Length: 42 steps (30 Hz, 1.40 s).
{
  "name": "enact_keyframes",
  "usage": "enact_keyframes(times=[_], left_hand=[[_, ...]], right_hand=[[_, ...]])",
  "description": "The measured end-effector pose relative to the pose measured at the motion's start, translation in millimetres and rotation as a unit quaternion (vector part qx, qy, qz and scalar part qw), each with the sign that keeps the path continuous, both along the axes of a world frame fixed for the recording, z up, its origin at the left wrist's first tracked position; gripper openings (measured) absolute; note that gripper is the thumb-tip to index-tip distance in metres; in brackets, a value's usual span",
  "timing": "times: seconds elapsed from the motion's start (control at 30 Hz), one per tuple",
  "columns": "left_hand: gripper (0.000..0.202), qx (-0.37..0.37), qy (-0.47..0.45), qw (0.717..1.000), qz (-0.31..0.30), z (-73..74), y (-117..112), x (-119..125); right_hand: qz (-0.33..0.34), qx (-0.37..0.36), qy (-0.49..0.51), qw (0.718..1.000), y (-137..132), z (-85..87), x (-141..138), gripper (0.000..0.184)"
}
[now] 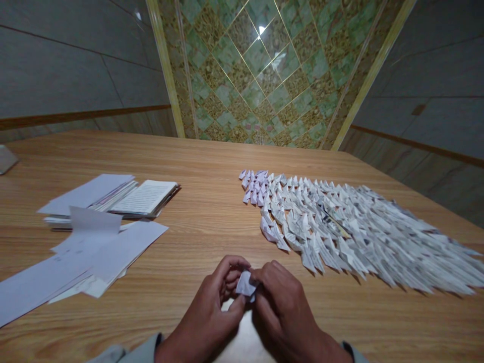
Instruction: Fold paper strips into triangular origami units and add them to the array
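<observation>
Fingers (231, 264) of both hands curl inward, pinching a small folded piece of white paper (245, 284) between them, the left hand (204, 315) and right hand (283, 310) nearly touching above a wood-grain table (212, 242). Its upper corner points up; the hands hide too much to fix a long axis. Overlapping rows of folded printed paper pieces (359, 232) fan out ahead to the right, while an open booklet (145, 196) and loose white sheets (106, 252) lie left.
</observation>
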<state>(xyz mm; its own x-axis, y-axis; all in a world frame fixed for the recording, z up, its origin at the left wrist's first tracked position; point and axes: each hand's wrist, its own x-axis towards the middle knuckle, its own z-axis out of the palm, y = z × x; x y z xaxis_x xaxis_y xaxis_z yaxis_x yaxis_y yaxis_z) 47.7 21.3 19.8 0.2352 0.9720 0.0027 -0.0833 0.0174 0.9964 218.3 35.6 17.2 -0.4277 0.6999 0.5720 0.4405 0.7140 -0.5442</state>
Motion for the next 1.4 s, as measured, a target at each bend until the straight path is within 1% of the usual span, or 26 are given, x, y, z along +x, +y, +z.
enact_keyframes(times=[0.2, 0.27, 0.33, 0.4, 0.47, 0.57, 0.67, 0.77, 0.83, 0.93, 1.0, 1.03, 1.07, 1.1, 1.13, 1.2, 1.23, 1.27, 1.33, 1.4], left_hand=[[0.036, -0.051, -0.054, 0.997, -0.010, 2.7, 2, -3], [0.037, -0.061, -0.048, 0.997, -0.005, 1.3, 2, -3], [0.040, -0.049, -0.023, 0.999, 0.006, 0.0, 1, -4], [0.048, -0.013, 0.027, 0.999, 0.018, -0.7, 1, -6], [0.056, 0.029, 0.094, 0.995, 0.018, -1.6, 1, -8], [0.063, 0.095, 0.190, 0.977, 0.011, -5.6, 0, -11], [0.068, 0.175, 0.260, 0.949, 0.027, -12.1, -2, -13], [0.077, 0.255, 0.295, 0.920, 0.034, -16.8, -4, -15], [0.082, 0.289, 0.311, 0.905, 0.034, -18.2, -5, -15], [0.084, 0.320, 0.309, 0.896, 0.020, -18.6, -7, -15], [0.083, 0.330, 0.284, 0.900, 0.004, -17.7, -7, -15], [0.082, 0.322, 0.267, 0.908, 0.002, -16.6, -8, -15], [0.079, 0.299, 0.249, 0.921, 0.007, -15.0, -8, -14], [0.075, 0.259, 0.227, 0.939, 0.020, -12.9, -7, -13], [0.067, 0.206, 0.202, 0.957, 0.034, -10.3, -6, -12], [0.041, 0.092, 0.140, 0.985, 0.046, -4.4, -3, -10], [0.027, 0.049, 0.108, 0.992, 0.039, -1.6, -2, -9], [0.019, 0.017, 0.078, 0.996, 0.032, 0.8, 0, -8], [0.017, -0.018, 0.038, 0.999, 0.023, 4.1, 2, -7], [0.016, -0.029, 0.024, 0.999, 0.024, 5.4, 2, -6]], right_hand=[[0.000, -0.015, 0.002, 1.000, -1, -5.2, 0, 0.020], [0.013, -0.038, 0.004, 0.999, -2, -4.2, -1, 0.021], [0.020, -0.075, 0.012, 0.997, -2, -1.2, -1, 0.021], [0.005, -0.135, 0.035, 0.990, -2, 3.2, -2, 0.019], [-0.015, -0.204, 0.062, 0.977, -1, 7.7, -1, 0.014], [-0.021, -0.272, 0.078, 0.959, 1, 12.2, 0, 0.009], [-0.029, -0.297, 0.084, 0.951, 2, 12.8, -1, 0.009], [-0.048, -0.311, 0.088, 0.945, 2, 9.5, -3, 0.008], [-0.059, -0.313, 0.083, 0.944, 1, 6.4, -4, 0.006], [-0.064, -0.307, 0.078, 0.946, 1, 3.0, -5, 0.006], [-0.052, -0.299, 0.092, 0.948, 1, 2.9, -4, 0.008], [-0.041, -0.297, 0.105, 0.948, 1, 3.5, -4, 0.010], [-0.030, -0.295, 0.122, 0.947, 0, 4.5, -4, 0.012], [-0.020, -0.292, 0.141, 0.946, 0, 5.7, -4, 0.014], [-0.012, -0.288, 0.161, 0.944, 0, 6.9, -3, 0.015], [-0.006, -0.279, 0.193, 0.941, -1, 8.9, -3, 0.016], [-0.005, -0.275, 0.203, 0.940, -1, 9.4, -2, 0.017], [-0.005, -0.274, 0.210, 0.938, -1, 9.6, -2, 0.017], [-0.007, -0.289, 0.218, 0.932, 0, 9.3, -2, 0.017], [-0.002, -0.317, 0.228, 0.921, 0, 8.9, -1, 0.012]])
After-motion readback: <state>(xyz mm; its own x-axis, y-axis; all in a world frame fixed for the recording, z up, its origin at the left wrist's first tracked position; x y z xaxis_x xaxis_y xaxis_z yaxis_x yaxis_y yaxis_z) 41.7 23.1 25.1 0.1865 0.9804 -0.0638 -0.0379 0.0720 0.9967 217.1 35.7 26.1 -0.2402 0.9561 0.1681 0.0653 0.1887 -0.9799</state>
